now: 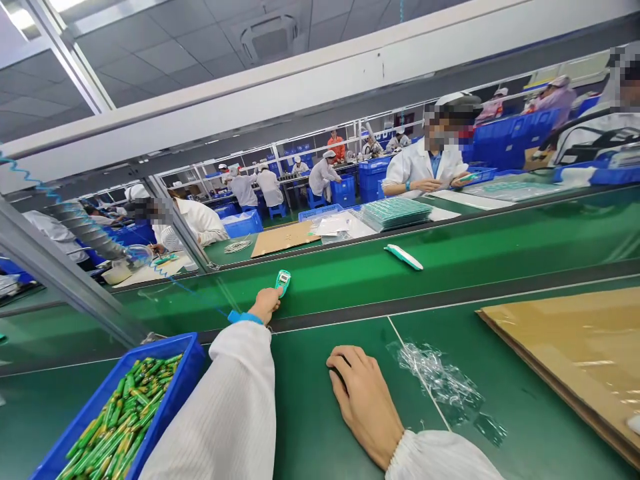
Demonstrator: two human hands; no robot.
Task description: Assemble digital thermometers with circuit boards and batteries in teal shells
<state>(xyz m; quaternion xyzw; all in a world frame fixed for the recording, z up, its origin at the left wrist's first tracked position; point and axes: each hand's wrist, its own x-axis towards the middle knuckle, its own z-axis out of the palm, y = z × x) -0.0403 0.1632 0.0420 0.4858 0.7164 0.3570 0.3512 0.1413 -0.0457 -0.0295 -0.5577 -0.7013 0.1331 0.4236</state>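
Teal-and-white handheld device: held in the left hand, over the green belt, just past the far edge of the worktop. Contact with belt: cannot tell. Points away from the body, far end leaning slightly right; long axis roughly continuing the line of the left forearm. Shows a pale panel on the upper face.

Left hand: closed on the near end of the device, arm stretched far forward, blue band at wrist.

Right hand: palm down on the worktop, fingers slack and slightly curved, pointing forward and left; visibly gripping nothing, underside hidden.

Second teal-and-white device: lying on the belt, farther right, long axis slanting from far left to near right.

Clear plastic film: crumpled, beside the right hand.

Blue bin: left of the left arm, filled with green-and-yellow pieces.
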